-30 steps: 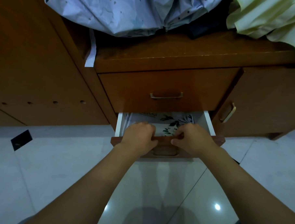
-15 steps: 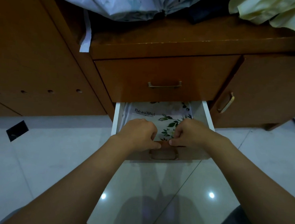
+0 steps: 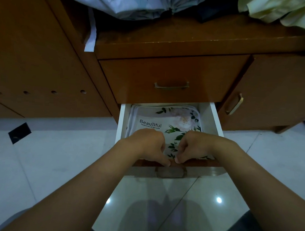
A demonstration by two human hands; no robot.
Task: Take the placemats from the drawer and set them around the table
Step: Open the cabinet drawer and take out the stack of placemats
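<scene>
Open drawer (image 3: 216, 118) (placemats (image 3: 165, 119) inside) above glossy tiled floor (image 3: 59, 160).

drawer (image 3: 216, 118): white smooth sides, wood front | placemats (image 3: 165, 119): printed cloth | floor (image 3: 59, 155): glossy tile

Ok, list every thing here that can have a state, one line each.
lower drawer: pulled open.
upper drawer: closed.
cabinet door: closed.
placemats: stacked flat inside the lower drawer, not yet lifted.
left hand: fingers curled over the lower drawer's front edge.
right hand: fingers curled over the same edge.
</scene>
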